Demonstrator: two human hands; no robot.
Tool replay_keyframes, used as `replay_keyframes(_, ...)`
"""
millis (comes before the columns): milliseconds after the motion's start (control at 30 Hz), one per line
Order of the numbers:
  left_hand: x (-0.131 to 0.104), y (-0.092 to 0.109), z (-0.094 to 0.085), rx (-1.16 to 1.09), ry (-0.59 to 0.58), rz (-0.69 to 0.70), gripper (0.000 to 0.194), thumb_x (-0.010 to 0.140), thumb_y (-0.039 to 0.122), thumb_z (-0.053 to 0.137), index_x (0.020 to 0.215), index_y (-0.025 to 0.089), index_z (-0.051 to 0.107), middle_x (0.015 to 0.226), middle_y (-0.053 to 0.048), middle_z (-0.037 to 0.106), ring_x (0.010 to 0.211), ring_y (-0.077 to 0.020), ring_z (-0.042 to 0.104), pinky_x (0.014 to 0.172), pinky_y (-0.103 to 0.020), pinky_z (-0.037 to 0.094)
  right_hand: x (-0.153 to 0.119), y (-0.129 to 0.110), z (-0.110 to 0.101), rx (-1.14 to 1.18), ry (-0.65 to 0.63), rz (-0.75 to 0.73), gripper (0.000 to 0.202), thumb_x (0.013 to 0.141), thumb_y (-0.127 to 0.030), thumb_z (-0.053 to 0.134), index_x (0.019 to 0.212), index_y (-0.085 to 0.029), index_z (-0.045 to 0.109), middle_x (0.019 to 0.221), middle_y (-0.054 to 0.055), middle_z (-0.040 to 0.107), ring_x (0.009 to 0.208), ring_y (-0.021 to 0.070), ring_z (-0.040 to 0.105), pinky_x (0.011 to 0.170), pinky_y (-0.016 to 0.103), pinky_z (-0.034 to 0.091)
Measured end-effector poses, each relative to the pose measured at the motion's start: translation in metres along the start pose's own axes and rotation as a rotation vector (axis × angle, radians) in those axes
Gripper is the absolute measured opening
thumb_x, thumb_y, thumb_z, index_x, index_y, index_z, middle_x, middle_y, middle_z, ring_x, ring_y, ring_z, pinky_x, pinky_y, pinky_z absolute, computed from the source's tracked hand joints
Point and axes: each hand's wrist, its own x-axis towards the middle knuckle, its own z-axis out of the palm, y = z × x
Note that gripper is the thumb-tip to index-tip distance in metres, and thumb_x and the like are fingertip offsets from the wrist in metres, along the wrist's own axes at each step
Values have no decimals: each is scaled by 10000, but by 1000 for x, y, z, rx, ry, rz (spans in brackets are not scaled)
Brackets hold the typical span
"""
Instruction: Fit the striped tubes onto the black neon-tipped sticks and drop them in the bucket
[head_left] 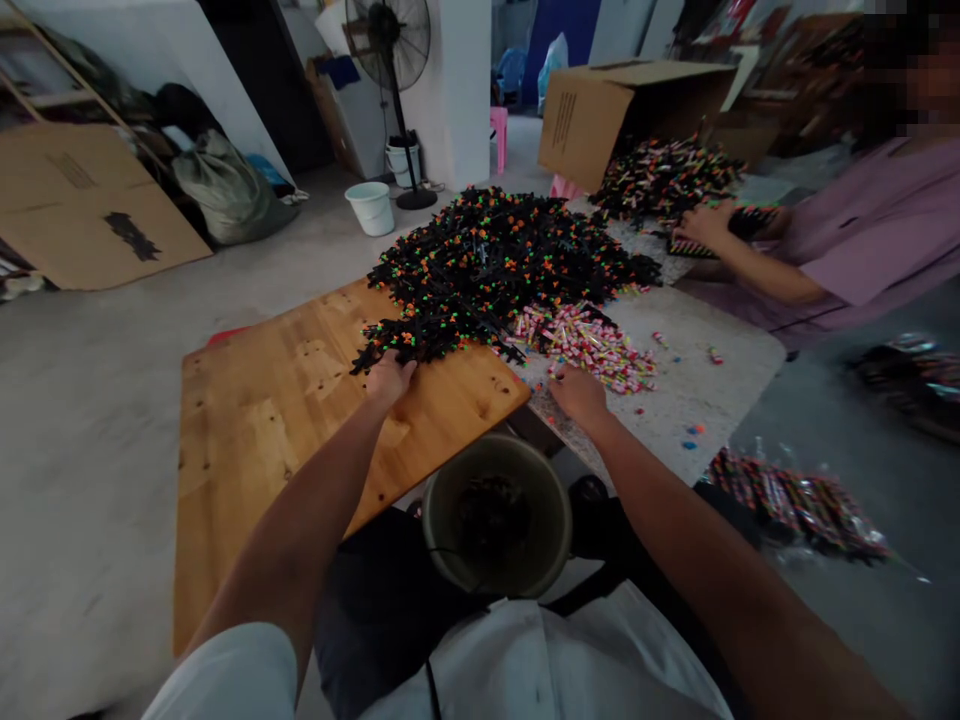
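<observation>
A big heap of black pieces with orange and green tips (502, 250) lies across the wooden board and the speckled tabletop. At its near left edge, my left hand (390, 382) touches the black pieces, fingers partly hidden, so its grip is unclear. My right hand (579, 395) is closed at the near left edge of a smaller pile of pink, white and yellow pieces (592, 345); what its fingertips hold, if anything, is too small to make out.
The wooden board (247, 430) is at left, the speckled tabletop (697, 390) at right. A bucket (555, 530) stands between my legs. Across the right side, a person (885, 220) handles pieces beside an open cardboard box (585, 125). Bagged pieces (802, 500) lie lower right.
</observation>
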Motion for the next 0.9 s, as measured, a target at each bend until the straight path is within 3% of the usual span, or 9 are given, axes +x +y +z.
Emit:
replay_keyframes(100, -2, 1, 0, -203, -59, -67, 216, 774, 109, 775, 953, 173, 673, 1038, -141, 746, 1224, -353, 629, 949, -377, 494, 9, -1, 2, -157, -37, 28, 332, 957, -322, 601, 1163, -110, 754, 1199, 233, 747, 1123, 321, 707, 873, 355, 516)
replay_keyframes(167, -7, 0, -2, -286, -115, -92, 167, 750, 79, 763, 850, 172, 668, 922, -114, 749, 1087, -307, 683, 851, -334, 522, 11, 1, 2, -155, -43, 6, 291, 944, -294, 600, 1089, -108, 771, 1157, 236, 758, 1107, 335, 713, 872, 369, 518)
replay_keyframes(233, -16, -4, -4, -359, -187, -112, 113, 777, 116, 757, 813, 167, 663, 840, -95, 749, 886, -236, 710, 721, -283, 529, 7, 2, 1, -47, 17, -14, 262, 934, -289, 590, 1028, -126, 772, 1101, 209, 773, 1073, 328, 720, 866, 375, 522)
replay_keyframes(333, -41, -9, -3, -536, -307, -138, 80, 864, 215, 736, 884, 160, 681, 909, -99, 777, 732, -152, 703, 607, -221, 522, -10, -5, 3, 320, 121, -32, 227, 910, -342, 581, 930, -170, 727, 931, 121, 778, 896, 264, 726, 774, 344, 538)
replay_keyframes(400, -63, -8, 1, -777, -401, -180, 98, 875, 224, 753, 921, 157, 698, 974, -101, 786, 746, -136, 726, 634, -213, 554, -29, -18, 7, 653, 61, -66, 210, 886, -402, 595, 867, -202, 655, 760, 48, 731, 669, 203, 672, 629, 306, 525)
replay_keyframes(467, -86, -3, 8, -1040, -479, -219, 115, 863, 202, 783, 942, 148, 719, 998, -100, 789, 807, -146, 754, 720, -230, 592, -52, -38, 13, 970, -84, -117, 250, 861, -471, 637, 847, -229, 577, 660, -10, 675, 512, 156, 584, 513, 275, 483)
replay_keyframes(567, -115, 11, 23, -1237, -527, -201, 176, 860, 217, 809, 998, 134, 739, 1039, -108, 794, 896, -175, 774, 843, -274, 607, -82, -68, 22, 1252, -217, -162, 381, 816, -565, 720, 881, -241, 530, 686, -35, 677, 481, 124, 562, 487, 255, 483)
replay_keyframes(700, -137, 28, 38, -1333, -545, -123, 252, 831, 274, 850, 1000, 140, 722, 1055, -106, 795, 904, -194, 777, 919, -337, 606, -103, -90, 26, 1354, -217, -169, 497, 795, -621, 755, 1057, -226, 602, 791, -16, 709, 550, 130, 610, 526, 268, 524)
replay_keyframes(900, -149, 39, 44, -1334, -479, -61, 325, 811, 337, 868, 1014, 152, 693, 1005, -82, 787, 906, -199, 772, 923, -357, 601, -108, -91, 23, 1373, -170, -202, 506, 828, -627, 735, 1116, -213, 684, 825, 10, 723, 586, 142, 635, 553, 284, 543)
